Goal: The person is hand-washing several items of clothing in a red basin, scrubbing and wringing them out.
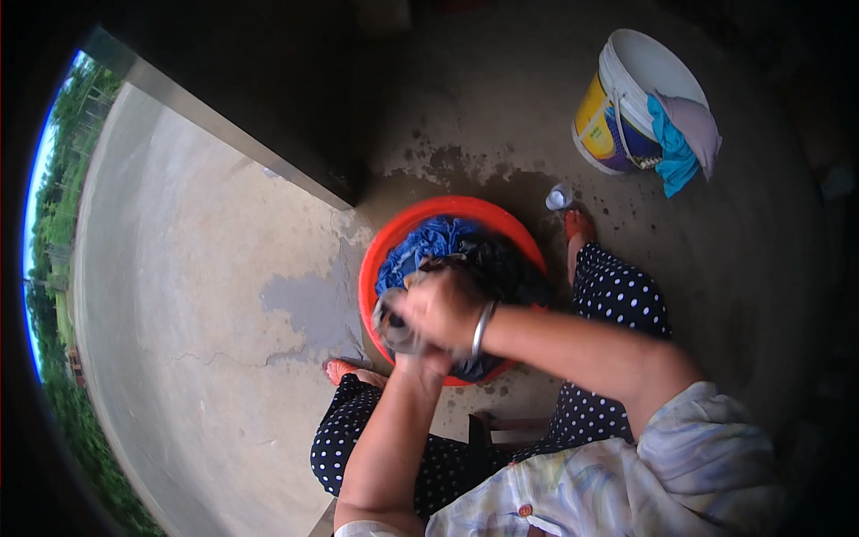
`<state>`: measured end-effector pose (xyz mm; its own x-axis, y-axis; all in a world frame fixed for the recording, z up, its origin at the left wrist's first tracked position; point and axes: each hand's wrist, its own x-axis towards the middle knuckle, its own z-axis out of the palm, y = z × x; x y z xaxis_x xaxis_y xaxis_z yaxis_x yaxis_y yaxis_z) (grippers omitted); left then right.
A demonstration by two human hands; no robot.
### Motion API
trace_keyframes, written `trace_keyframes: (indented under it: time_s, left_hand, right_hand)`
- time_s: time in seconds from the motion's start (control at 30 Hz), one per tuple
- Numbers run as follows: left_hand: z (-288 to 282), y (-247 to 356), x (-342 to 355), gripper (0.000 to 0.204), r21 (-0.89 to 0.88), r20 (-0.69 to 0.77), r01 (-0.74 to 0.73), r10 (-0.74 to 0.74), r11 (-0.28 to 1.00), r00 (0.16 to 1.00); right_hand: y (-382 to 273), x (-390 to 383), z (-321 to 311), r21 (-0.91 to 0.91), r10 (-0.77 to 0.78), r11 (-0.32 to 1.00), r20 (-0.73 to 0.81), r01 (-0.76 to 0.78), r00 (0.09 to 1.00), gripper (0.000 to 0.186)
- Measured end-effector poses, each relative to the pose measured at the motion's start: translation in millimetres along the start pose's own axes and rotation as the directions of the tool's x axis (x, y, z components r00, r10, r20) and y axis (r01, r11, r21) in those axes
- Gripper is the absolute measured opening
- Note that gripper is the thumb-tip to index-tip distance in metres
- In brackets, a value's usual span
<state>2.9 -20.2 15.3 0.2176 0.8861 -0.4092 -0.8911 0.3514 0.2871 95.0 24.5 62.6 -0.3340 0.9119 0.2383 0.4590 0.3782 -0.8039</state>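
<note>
My left hand [428, 360] and right hand [447, 309] — together, clamped on blurred greyish cloth [395, 324], over the red tub [465, 207], blue cloth [429, 240] inside!

Right hand [443, 309] blurred (left hand [428, 358] partly hidden).

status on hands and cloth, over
Left hand and right hand together on greyish cloth, grip blurred; red tub below, blue cloth inside; bucket aside, not blocking.

The centre tub [465, 207] is orange-red, its cloths blue [438, 238] and black [512, 273]; the trousers [624, 288], lower centre, black with white dots; the upper-right bucket [617, 100] white, yellow and dark blue.
</note>
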Motion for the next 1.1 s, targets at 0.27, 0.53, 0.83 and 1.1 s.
trace_keyframes:
  time_s: [0.27, 0.53, 0.83, 1.1]
  left_hand:
    - [69, 51, -14, 0.052, -0.016, -0.238, 0.163, -0.162, 0.987, 0.958]
    - [38, 71, -1, 0.023, 0.059, -0.376, -0.031, 0.051, 0.998, 0.925]
    - [34, 36, -5, 0.022, 0.163, -0.407, 0.017, 0.051, 0.986, 0.912]
    - [77, 17, -21, 0.028, 0.243, -0.429, 0.087, 0.027, 0.966, 0.903]
  right_hand:
    - [54, 32, -70, 0.76, 0.297, 0.437, 0.384, -0.482, 0.874, 0.06]
    - [38, 3, -54, -0.161, 0.169, 0.984, 0.721, -0.075, 0.672, 0.046]
    - [6, 17, -41, 0.703, 0.328, 0.476, 0.416, -0.529, 0.848, 0.027]
    - [-13, -2, 8, -0.116, -0.127, 0.985, 0.032, 0.13, 0.991, 0.023]
